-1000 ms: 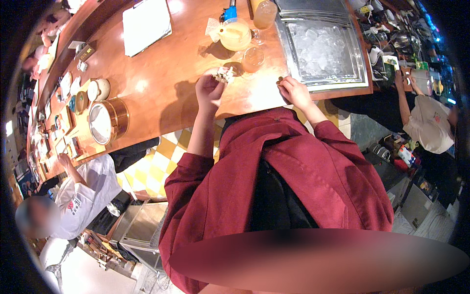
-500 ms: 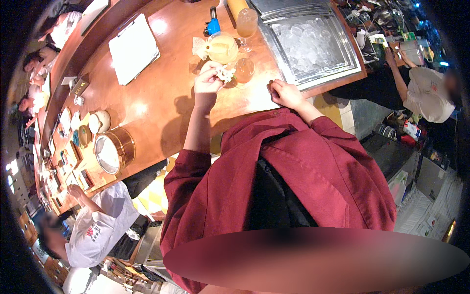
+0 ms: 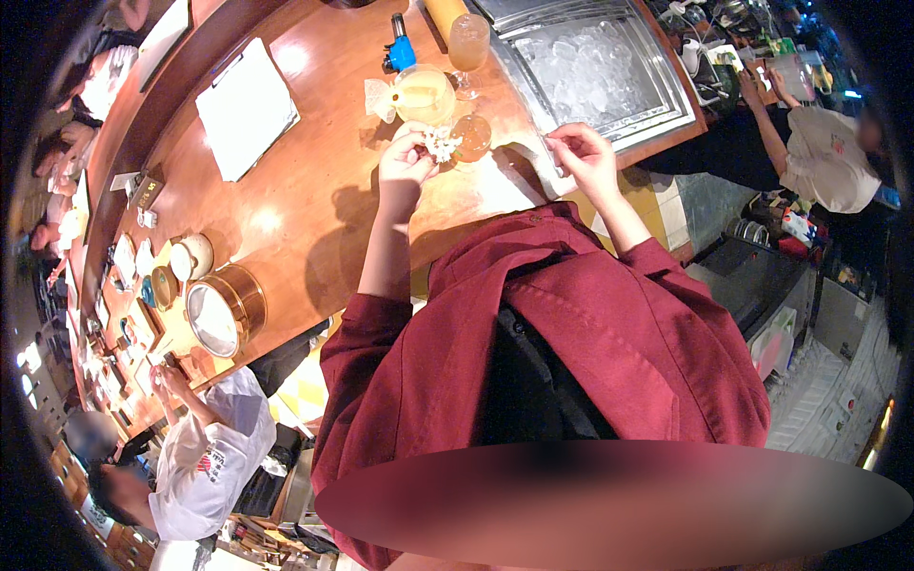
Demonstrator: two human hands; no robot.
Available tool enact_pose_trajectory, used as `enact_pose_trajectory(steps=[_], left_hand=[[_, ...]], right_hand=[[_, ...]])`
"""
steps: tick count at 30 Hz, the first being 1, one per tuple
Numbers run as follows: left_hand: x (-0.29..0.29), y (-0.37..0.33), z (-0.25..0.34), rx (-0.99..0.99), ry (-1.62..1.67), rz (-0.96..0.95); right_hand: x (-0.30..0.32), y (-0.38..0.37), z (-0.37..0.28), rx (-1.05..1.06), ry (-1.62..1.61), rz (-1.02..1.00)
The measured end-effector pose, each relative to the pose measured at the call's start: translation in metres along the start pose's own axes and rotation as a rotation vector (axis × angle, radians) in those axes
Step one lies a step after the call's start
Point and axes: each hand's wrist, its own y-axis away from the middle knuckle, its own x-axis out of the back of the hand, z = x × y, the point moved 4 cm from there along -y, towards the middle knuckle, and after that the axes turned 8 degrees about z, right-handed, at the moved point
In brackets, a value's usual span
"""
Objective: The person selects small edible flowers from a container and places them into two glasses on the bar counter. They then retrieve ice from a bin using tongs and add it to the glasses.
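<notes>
The person in a dark red shirt (image 3: 571, 362) leans over the wooden counter (image 3: 314, 200), both forearms reaching up from the body. The left hand (image 3: 405, 171) has its grip closed on a small white flower garnish (image 3: 443, 145), pinched between the fingertips and sticking out to the hand's right. Touching or just past that garnish stands a small glass of amber drink (image 3: 472, 136), and just beyond the left grip sits a wide glass of pale yellow drink (image 3: 426, 95) with a white paper frill (image 3: 379, 99) at its left edge. The right hand (image 3: 583, 157) hovers at the counter's near edge, well to the right of the garnish, thumb and forefinger pinched together; whether that grip holds anything I cannot tell. Just beyond the right grip lies a steel ice well (image 3: 595, 71) full of ice cubes. Farther out, beyond the yellow drink, stand a tall glass of orange-brown drink (image 3: 467, 43) and a blue torch lighter (image 3: 401, 49). Far to the left of the left grip lies a white menu board (image 3: 248, 107), and nearer the body on that side a round copper-rimmed container (image 3: 224, 309). A second person in white (image 3: 214, 457) works at the lower left, another in a pale shirt (image 3: 824, 157) at the far right
</notes>
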Motion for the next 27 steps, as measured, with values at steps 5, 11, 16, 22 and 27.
enact_pose_trajectory(steps=[5, 11, 16, 22, 27], left_hand=[[0.007, -0.003, -0.007, -0.007, -0.031, -0.032], [0.011, -0.003, -0.007, -0.073, -0.110, 0.028], [0.011, -0.005, -0.002, -0.151, -0.220, 0.004], [0.013, -0.009, -0.001, -0.248, -0.304, -0.076], [0.008, -0.008, 0.011, -0.206, -0.349, -0.130]], right_hand=[[-0.029, 0.014, -0.073, 0.034, -0.225, -0.163], [-0.061, 0.029, -0.099, -0.032, -0.294, -0.224], [-0.081, 0.031, -0.089, -0.088, -0.185, -0.157], [-0.092, 0.034, -0.081, -0.111, -0.182, -0.034], [-0.097, 0.039, -0.081, -0.026, -0.100, 0.048]])
